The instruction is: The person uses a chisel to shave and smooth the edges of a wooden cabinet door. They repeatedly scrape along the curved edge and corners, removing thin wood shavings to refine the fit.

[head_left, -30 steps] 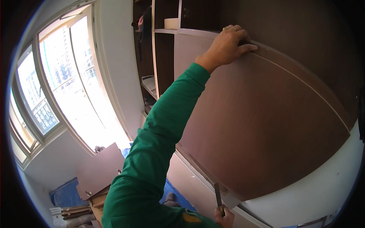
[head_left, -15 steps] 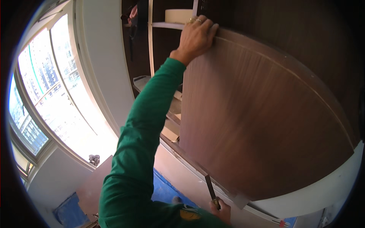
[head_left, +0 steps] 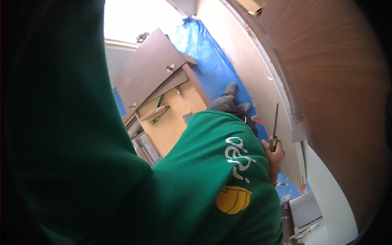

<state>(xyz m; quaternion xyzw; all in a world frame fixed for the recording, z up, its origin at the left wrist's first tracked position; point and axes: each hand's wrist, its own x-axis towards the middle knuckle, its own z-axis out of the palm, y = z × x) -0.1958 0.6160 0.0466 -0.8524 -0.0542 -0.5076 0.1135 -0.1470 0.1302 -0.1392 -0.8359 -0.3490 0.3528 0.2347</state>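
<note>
My right hand [head_left: 274, 157] is closed round the handle of a long, narrow-bladed tool [head_left: 276, 122], held upright beside my green-clad body, near the lower edge of a brown wood-grain panel [head_left: 335, 102]. A metal strip [head_left: 286, 94] and pale board [head_left: 245, 57] run along that edge. My left arm's green sleeve [head_left: 73, 122] fills much of the left side and leaves the frame at the top; its hand is out of sight.
At the left stands a light-wood cabinet [head_left: 175, 126] bearing loose brown panels [head_left: 149, 69] with hinges, plus a yellow-handled tool [head_left: 155, 119]. Blue sheeting [head_left: 206, 49] covers the floor around my feet [head_left: 230, 89]. Offcuts [head_left: 306, 228] lie at lower right.
The view has swung down toward my body and the floor. My left hand, earlier on the panel's top edge, has left view. My right hand still grips the tool.
</note>
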